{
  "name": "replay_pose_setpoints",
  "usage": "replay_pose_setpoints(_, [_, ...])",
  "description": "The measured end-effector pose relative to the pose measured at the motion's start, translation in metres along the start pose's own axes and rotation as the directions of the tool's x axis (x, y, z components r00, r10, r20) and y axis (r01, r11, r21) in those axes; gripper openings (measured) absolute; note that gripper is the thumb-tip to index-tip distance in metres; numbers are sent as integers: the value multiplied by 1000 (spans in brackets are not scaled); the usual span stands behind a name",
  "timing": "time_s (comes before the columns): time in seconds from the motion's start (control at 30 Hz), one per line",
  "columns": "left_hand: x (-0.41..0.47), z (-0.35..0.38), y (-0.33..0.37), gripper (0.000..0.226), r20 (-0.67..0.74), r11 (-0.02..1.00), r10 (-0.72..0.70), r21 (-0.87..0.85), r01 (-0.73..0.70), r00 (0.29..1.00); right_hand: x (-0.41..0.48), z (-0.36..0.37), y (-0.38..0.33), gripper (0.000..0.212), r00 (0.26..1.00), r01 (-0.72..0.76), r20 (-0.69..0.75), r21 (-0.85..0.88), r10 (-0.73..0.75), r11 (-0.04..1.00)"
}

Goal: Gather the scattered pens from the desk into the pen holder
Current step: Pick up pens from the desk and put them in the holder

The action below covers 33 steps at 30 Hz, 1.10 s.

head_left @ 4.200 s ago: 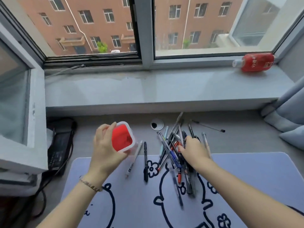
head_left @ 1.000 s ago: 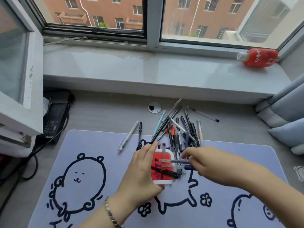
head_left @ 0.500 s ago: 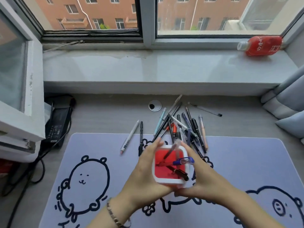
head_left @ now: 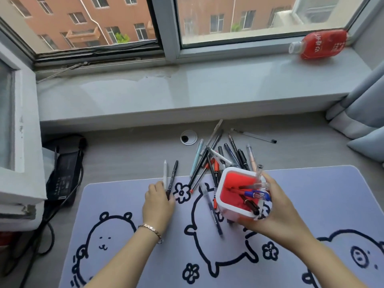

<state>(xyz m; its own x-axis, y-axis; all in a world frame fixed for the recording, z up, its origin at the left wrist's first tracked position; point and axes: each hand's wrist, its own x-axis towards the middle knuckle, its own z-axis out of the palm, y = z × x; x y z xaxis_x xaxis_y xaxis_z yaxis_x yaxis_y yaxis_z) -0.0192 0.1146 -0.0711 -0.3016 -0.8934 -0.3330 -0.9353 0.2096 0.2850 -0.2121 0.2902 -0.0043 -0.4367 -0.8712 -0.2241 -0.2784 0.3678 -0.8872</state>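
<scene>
The pen holder [head_left: 227,208] is a square white cup with a red inside, tilted toward me over the desk mat, and several pens stick out of it. My right hand [head_left: 276,210] grips its right side. My left hand [head_left: 159,202] lies on the mat at the near ends of a white pen [head_left: 165,172] and a black pen [head_left: 173,175], fingers curled onto the black one. A pile of pens [head_left: 216,159] lies just beyond the holder. One dark pen [head_left: 213,213] rests on the mat left of the holder. A thin clear pen [head_left: 254,136] lies apart at the back.
A lilac desk mat [head_left: 311,204] with cartoon outlines covers the near desk. A cable hole [head_left: 188,137] sits behind the pile. A black power adapter [head_left: 64,173] and cables lie at left. A red bottle [head_left: 321,45] lies on the windowsill. Curtains [head_left: 365,113] hang at right.
My left hand has let go of the holder and moved left to the two separate pens. My right hand alone now holds the holder, shifted right and tilted.
</scene>
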Motion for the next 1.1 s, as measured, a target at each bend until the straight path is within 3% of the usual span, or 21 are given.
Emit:
replay_pose_setpoints(0.07, [1,4,-1,18,-38,995,53,82,-49,998,-3,1,1,100,1000,-23,2,45,23,999])
replay_pose_setpoints(0.17, [4,4,-8,18,18,978,111,174,-113,994,-7,1,3,98,999,-41,-18,62,42,997])
replay_pose_setpoints(0.27, [-2,-15,-5,14,70,994,-52,-92,59,996,-11,1,3,98,998,-54,-40,15,55,998])
replay_pose_setpoints(0.33, [-15,-36,3,8,78,947,-17,-317,41,997,-13,0,1,95,997,-59,-58,3,59,998])
replay_pose_setpoints(0.4, [-38,-61,16,15,115,866,176,-490,-98,978,-14,-1,-2,87,996,-44,-72,-18,42,999])
replay_pose_setpoints(0.47, [-65,-83,28,28,127,759,407,-599,-257,905,-13,-2,-3,87,996,-33,-83,-59,28,998])
replay_pose_setpoints(0.53, [-86,-100,40,28,113,681,543,-639,-358,832,-12,-1,-3,90,996,-29,-88,-112,19,993])
replay_pose_setpoints(0.7, [-97,-111,60,22,42,759,594,-359,-543,803,-20,6,-13,92,997,43,-48,-209,-54,977])
replay_pose_setpoints(0.87, [-89,-116,66,15,-141,750,585,-281,-599,799,-32,2,-14,88,996,8,-86,-141,-21,990])
replay_pose_setpoints(0.93, [-88,-116,66,15,-149,752,602,-226,-620,784,-34,-3,-15,87,993,16,-113,-192,-39,981])
replay_pose_setpoints(1.03, [-92,-116,74,25,-92,702,701,-88,-707,707,-36,-5,-17,86,995,45,-81,-246,-66,968])
replay_pose_setpoints(1.1, [-99,-114,82,29,-46,658,743,-132,-742,667,-38,-2,-17,85,996,32,-76,-204,-48,978])
